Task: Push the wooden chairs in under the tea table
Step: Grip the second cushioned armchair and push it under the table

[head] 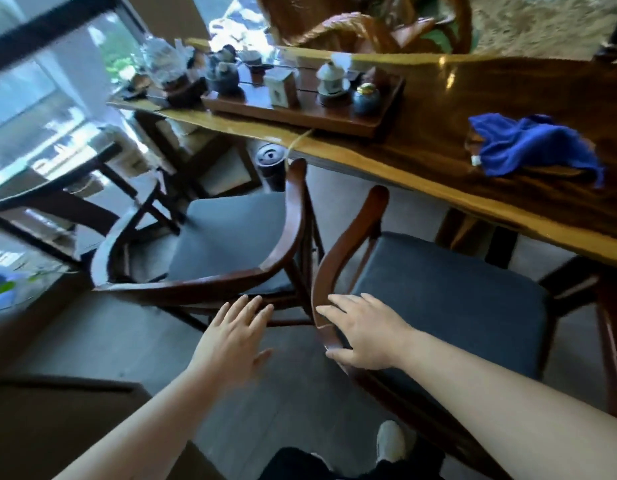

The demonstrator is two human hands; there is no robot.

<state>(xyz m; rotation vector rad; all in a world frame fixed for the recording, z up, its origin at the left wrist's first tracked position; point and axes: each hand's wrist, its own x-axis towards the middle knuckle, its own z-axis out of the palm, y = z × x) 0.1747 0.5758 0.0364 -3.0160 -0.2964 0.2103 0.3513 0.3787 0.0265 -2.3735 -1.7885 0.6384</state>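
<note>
Two dark wooden chairs with grey seat cushions stand side by side at the long wooden tea table (421,161). The left chair (293,216) sits out from the table edge. The right chair (348,230) has the front of its seat under the tabletop. My right hand (362,334) rests on the curved back rail of the right chair, thumb under the rail and fingers spread over it. My left hand (234,337) hovers open, fingers apart, just behind the left chair's back rail, holding nothing.
A tea tray (300,116) with cups and jars sits on the table, and a blue cloth (528,147) lies to its right. A black bin (270,161) stands under the table. A dark side table (40,188) is at left. My shoe (390,441) shows below.
</note>
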